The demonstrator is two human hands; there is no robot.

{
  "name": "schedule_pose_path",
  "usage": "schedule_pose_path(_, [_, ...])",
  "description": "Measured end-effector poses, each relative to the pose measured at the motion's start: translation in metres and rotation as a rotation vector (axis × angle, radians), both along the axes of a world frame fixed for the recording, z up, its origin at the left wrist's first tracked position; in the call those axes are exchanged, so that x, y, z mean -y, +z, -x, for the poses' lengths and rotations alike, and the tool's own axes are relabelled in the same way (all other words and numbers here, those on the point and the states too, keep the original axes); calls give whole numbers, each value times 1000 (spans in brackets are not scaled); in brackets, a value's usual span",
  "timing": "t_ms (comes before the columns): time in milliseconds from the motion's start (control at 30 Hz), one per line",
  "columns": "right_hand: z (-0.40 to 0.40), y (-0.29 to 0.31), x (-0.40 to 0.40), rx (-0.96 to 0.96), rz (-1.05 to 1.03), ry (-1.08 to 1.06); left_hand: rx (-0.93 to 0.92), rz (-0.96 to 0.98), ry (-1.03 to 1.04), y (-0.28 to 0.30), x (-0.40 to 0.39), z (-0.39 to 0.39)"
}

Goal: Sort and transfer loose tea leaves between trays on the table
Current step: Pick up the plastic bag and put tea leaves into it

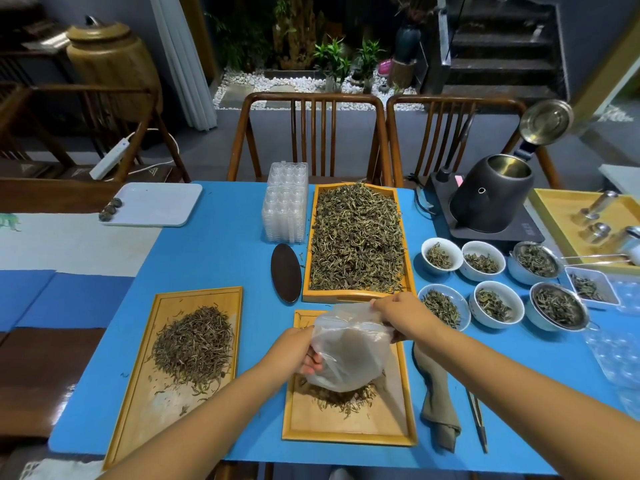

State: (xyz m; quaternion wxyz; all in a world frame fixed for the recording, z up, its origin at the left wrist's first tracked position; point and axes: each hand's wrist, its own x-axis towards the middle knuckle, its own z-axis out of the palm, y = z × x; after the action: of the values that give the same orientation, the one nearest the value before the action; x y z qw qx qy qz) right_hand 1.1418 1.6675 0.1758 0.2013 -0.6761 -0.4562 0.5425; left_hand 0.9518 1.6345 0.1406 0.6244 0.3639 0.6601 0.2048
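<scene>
A thin, translucent plastic bag [346, 351] is gripped at its left side by the left hand [298, 351], whose fingers are curled round the film, and its upper edge is pinched by the right hand [398, 317]. The bag is held just above a small pale wooden tray [349, 424] near the front edge of the blue table covering [225, 258], and a thin scatter of dried tea leaves [343, 398] is seen on that tray directly below the bag. To the left, a long flat wooden tray [138, 393] is laid at a slight angle, and a loose mound of brownish tea leaves [194, 344] is spread over its upper half. Behind the hands, a deeper rectangular wooden tray [410, 271] is filled to its rim with green and brown leaves. Beside its left edge a dark oval wooden scoop [285, 273] is placed, and clear plastic blister packs [285, 209] are stacked further back. To the right, white porcelain bowls [441, 254] holding small portions of leaves are set in two rows, some with metal strainers [557, 304] resting in them. A black kettle [491, 192] with its lid raised is stood on a dark base behind them. A folded olive cloth [436, 403] and metal tongs [478, 420] are laid just right of the small tray.
</scene>
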Motion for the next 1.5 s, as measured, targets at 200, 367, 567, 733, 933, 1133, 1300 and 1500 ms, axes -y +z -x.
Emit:
schedule_pose_path(200, [-1, 9, -4, -7, -24, -9, 3, -34, 18, 8, -5, 2])
schedule_pose_path(367, [1, 14, -8, 9, -48, 12, -4, -50, 40, 12, -14, 6])
schedule_pose_path(567, [3, 16, -16, 9, -79, 84, -46, -82, 18, 13, -24, 13])
schedule_pose_path(733, [10, 17, -30, 10, -98, 101, -103, -107, 37, 15, -41, 26])
schedule_pose_path(933, [30, 16, -53, 4, -106, 171, -178, -181, 74, 13, -68, 49])
schedule_pose_path(1133, [57, 4, -79, 46, -101, 253, -298, -242, 150, 2, -91, 70])
schedule_pose_path(1300, [77, -11, -93, 138, -169, 319, -391, -243, 187, -8, -120, 82])
schedule_pose_path(1500, [103, -37, -101, 240, -235, 419, -456, -230, 245, -28, -148, 91])
